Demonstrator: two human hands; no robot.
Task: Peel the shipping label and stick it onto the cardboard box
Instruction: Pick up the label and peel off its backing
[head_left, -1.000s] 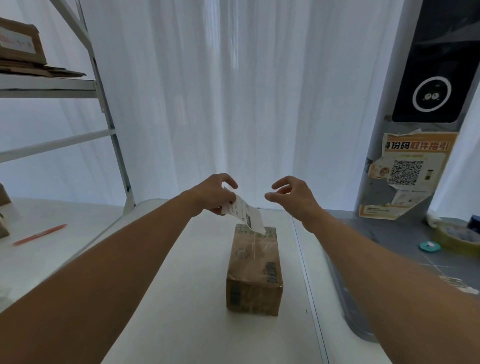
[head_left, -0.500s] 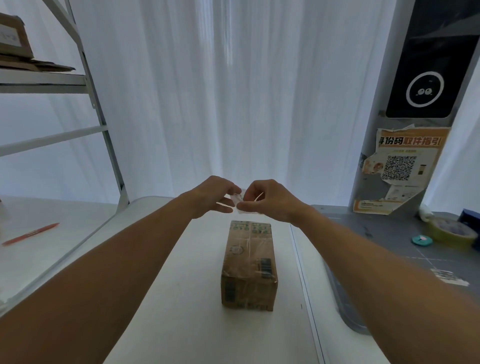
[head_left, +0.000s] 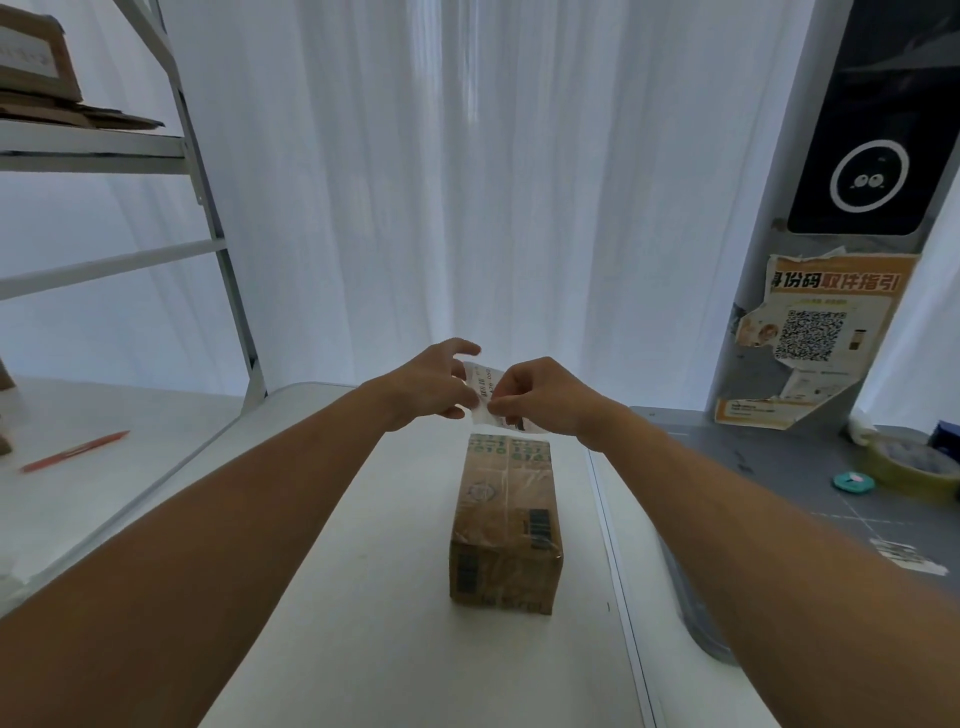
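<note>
A taped brown cardboard box (head_left: 506, 525) lies lengthwise on the white table (head_left: 395, 597), in the middle of the view. Above its far end both my hands hold a small white shipping label (head_left: 485, 384) with printed text and a barcode. My left hand (head_left: 431, 384) pinches the label's left edge. My right hand (head_left: 540, 395) pinches it from the right, thumb and forefinger at its middle. The label is bent between the two hands, and its lower part is partly hidden by my right fingers. The label hangs clear of the box.
A metal shelf rack (head_left: 218, 218) with cardboard boxes (head_left: 36, 57) stands at the left, and a red pen (head_left: 75, 451) lies below it. On the grey mat at the right sit a tape roll (head_left: 911, 465) and a teal disc (head_left: 853, 482). White curtains hang behind.
One second ago only my left hand held the label and my right hand was open beside it. My right hand has since closed onto the label, which is now bent upward between both hands.
</note>
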